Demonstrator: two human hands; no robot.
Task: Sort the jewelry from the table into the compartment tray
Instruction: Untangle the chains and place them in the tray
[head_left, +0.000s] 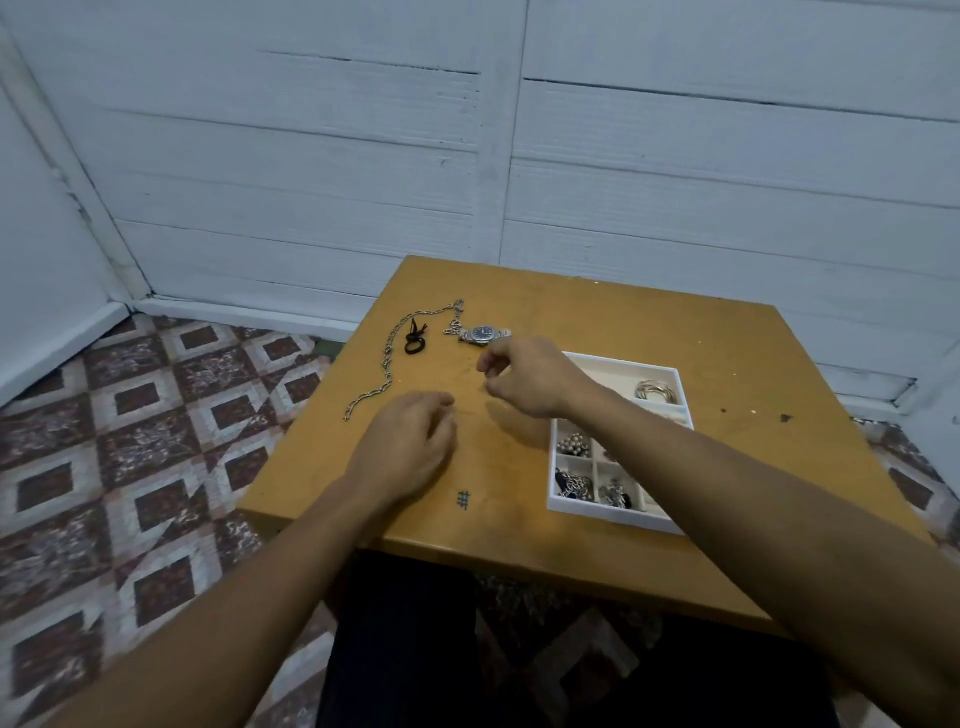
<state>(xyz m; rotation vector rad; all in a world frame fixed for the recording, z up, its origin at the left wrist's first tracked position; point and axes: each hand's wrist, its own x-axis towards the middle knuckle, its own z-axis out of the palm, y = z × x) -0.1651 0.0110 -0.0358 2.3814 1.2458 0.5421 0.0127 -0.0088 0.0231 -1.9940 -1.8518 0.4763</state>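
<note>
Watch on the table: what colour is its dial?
Dark blue, on the silver watch; head view.

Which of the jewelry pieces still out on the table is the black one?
The little black cord loop, lying beside the long silver chain, left of the watch. It alone is dark; those two are shiny silver metal.

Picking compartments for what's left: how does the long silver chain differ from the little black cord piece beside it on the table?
The silver chain is shiny metal links; the black cord is dark and matte. The chain is far longer and lies stretched in an open curve; the cord is curled into a small loop with loose ends. Both lie on the table, outside the tray.
</note>
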